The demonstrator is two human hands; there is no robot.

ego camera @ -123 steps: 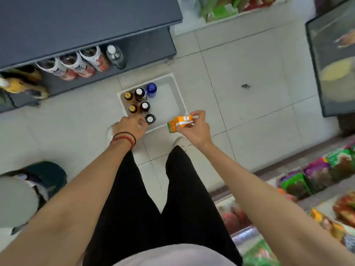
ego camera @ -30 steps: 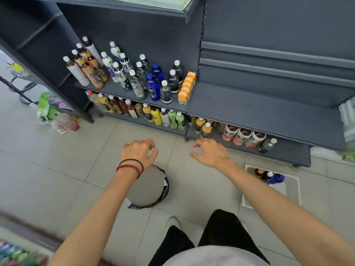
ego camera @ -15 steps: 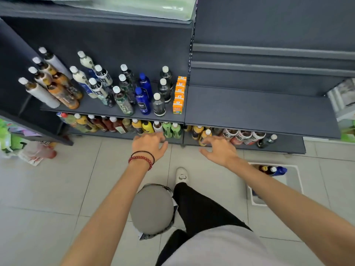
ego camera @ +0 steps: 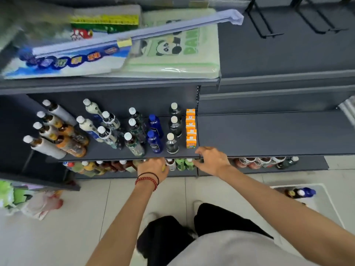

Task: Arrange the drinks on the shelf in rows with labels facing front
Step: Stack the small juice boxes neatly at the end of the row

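Head view: left hand (ego camera: 153,168) sat among lower-shelf bottles (ego camera: 180,164), fingers hidden, grip unclear. Right hand (ego camera: 213,160) was spread and empty at the middle shelf (ego camera: 107,151) edge. Orange cartons (ego camera: 190,131) stood in a row at its 11 o'clock.

A shop aisle: dark metal shelves (ego camera: 269,135) stocked with rows of bottled drinks (ego camera: 153,139) and juice cartons (ego camera: 191,131), above a tiled floor (ego camera: 76,217).

A green panda pack (ego camera: 172,48) is laid flat in the upper middle, with a blue pack (ego camera: 67,62) at its left. A white rail (ego camera: 134,29) is laid across both. Wire hooks (ego camera: 263,22) are seen at the upper right. Plastic bags (ego camera: 38,204) are heaped on the floor (ego camera: 76,217) at the lower left, and a white tray (ego camera: 324,206) is set at the right.
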